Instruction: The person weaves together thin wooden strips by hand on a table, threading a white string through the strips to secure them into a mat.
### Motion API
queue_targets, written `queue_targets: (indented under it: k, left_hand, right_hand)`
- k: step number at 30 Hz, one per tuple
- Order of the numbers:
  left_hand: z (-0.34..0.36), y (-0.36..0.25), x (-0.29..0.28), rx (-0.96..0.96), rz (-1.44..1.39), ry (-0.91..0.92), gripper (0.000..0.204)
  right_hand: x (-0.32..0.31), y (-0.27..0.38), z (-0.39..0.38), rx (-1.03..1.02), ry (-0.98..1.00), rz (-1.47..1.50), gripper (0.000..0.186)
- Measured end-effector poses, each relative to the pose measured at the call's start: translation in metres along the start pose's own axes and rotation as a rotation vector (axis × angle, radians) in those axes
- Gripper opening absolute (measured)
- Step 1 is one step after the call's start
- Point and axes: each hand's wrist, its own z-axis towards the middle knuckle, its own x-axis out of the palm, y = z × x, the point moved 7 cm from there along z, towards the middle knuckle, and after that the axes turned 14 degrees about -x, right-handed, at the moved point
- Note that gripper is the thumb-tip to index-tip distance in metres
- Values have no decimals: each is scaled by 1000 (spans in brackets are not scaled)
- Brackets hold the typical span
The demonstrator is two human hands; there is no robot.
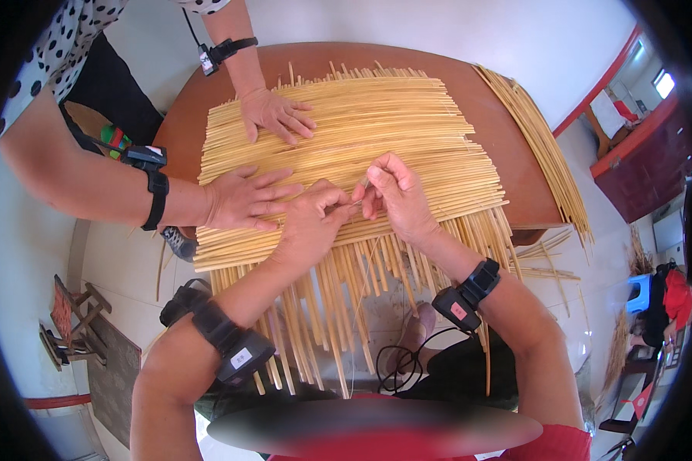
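A mat of straight, yellow-tan stalks [346, 115] laid side by side covers much of a brown table. Over its near part, my left hand [309, 223] is closed in a pinch, low against the stalks. Close to its right, my right hand [398, 198] is also closed, thumb against fingers, and slightly raised. Between my fingertips runs a thin pale thread; whether a needle is on it is too small to tell. A fine thread [359, 307] hangs below the mat's near edge. More stalks [327, 330] lie crosswise underneath and stick out toward me.
A co-worker's two hands [278, 115] press flat on the mat's left side. Loose long stalks [542, 146] lie along the right edge of the brown table [507, 173]. A black cable [400, 361] loops near my knees. A small wooden stool [73, 323] stands at left.
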Motion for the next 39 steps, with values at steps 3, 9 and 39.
queue_targets:
  k: [3,9,39]
  left_hand:
    - [3,5,0,-82,-33,104,14]
    - [5,-2,-11,-81,-52,132,13]
    - [-45,-26,-56,316,475,99,26]
  right_hand:
    - [0,-1,-1,-4,17,29,24]
    - [-1,-3,-1,1,-12,98,24]
    - [39,73,-8,-601,638,-1092,4]
